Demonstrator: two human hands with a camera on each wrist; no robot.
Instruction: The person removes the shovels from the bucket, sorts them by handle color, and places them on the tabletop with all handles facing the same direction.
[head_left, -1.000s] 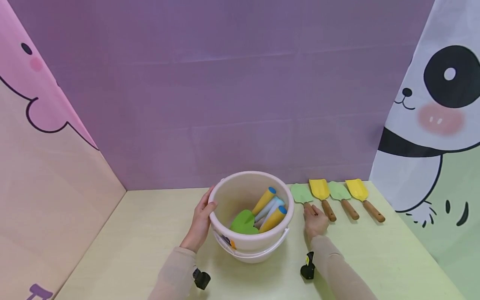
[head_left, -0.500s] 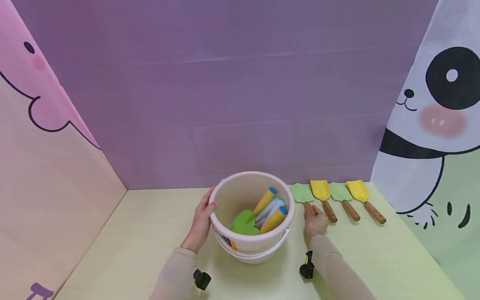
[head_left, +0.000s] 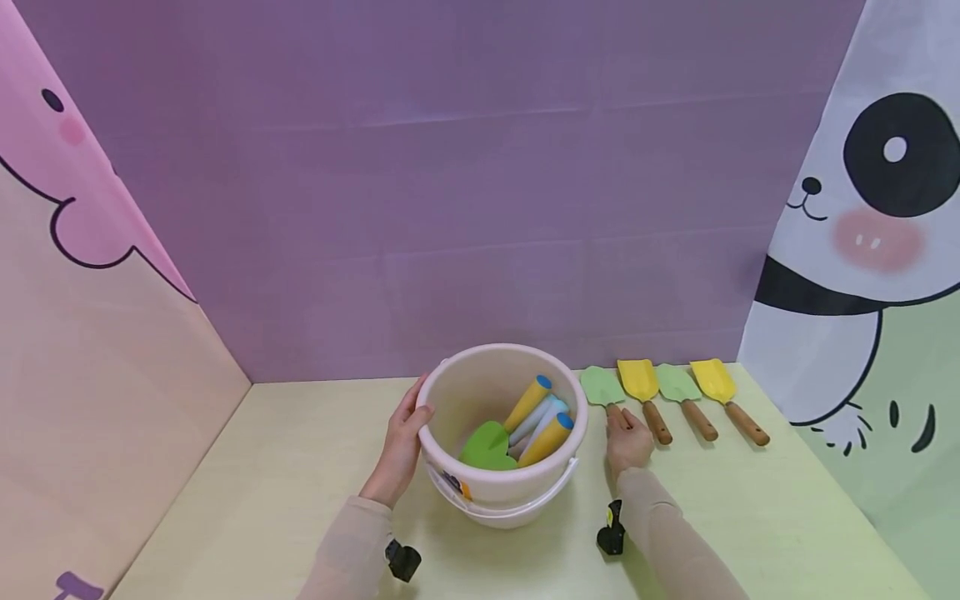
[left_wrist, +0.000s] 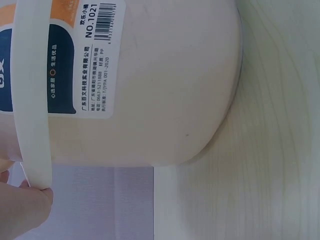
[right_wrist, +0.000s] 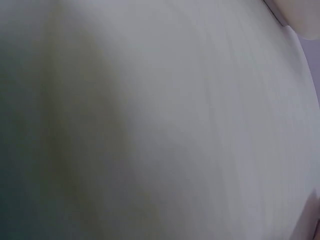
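On my left wrist view I see a label (left_wrist: pixel 95 60) on the pale bucket (head_left: pixel 456 400). I can read "NO.1021" next to a bar code, and there are lots of Chinese words too. Half a second ago the hands were in the same spots; only my head view has slid a tiny bit.

The bucket is in the middle of the table (head_left: pixel 300 475), with its mouth up. My left hand (head_left: pixel 399 450) holds its rim, thumb on top. My right hand (head_left: pixel 630 442) pinches the brown handle of the nearest green shovel (head_left: pixel 602 387), just right of the bucket. That shovel's long way runs back to front. Its blade points at the purple wall (head_left: pixel 480 208), and its handle comes toward me, leaning a bit right. Beside it, a row of three more shovels (head_left: pixel 678 382) points the same way. My right wrist view is too blurry to show the fingers well.
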